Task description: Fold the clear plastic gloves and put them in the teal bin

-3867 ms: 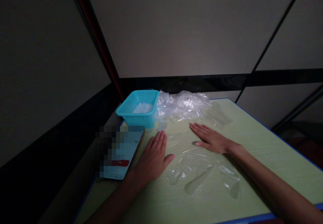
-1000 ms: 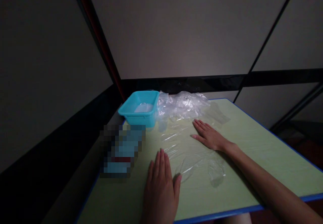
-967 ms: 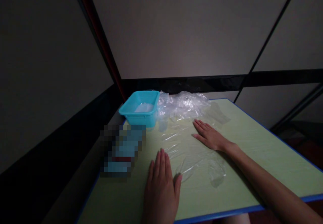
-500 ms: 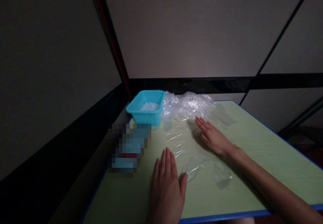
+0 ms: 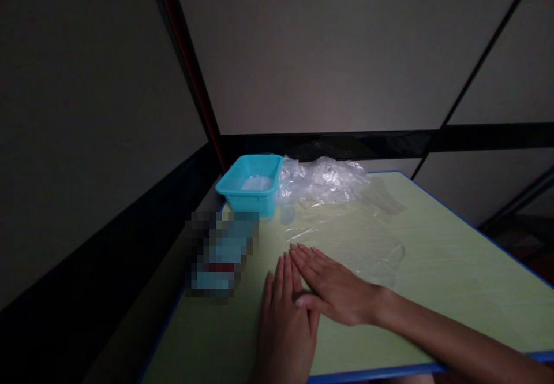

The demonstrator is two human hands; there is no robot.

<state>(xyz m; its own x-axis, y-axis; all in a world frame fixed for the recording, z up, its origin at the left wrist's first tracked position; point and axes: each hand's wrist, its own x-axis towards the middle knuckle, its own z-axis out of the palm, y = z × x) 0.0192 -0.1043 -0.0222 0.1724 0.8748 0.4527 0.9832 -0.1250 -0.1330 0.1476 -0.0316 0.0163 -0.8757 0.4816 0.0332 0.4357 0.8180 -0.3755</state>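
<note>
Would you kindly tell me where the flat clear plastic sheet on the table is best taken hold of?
Probably at its free far-right edge, coming from the right. The clear plastic sheet lies flat on the table, and the right hand and left hand press flat at its near-left part, so only that far rim looks free to pinch and lift.
</note>
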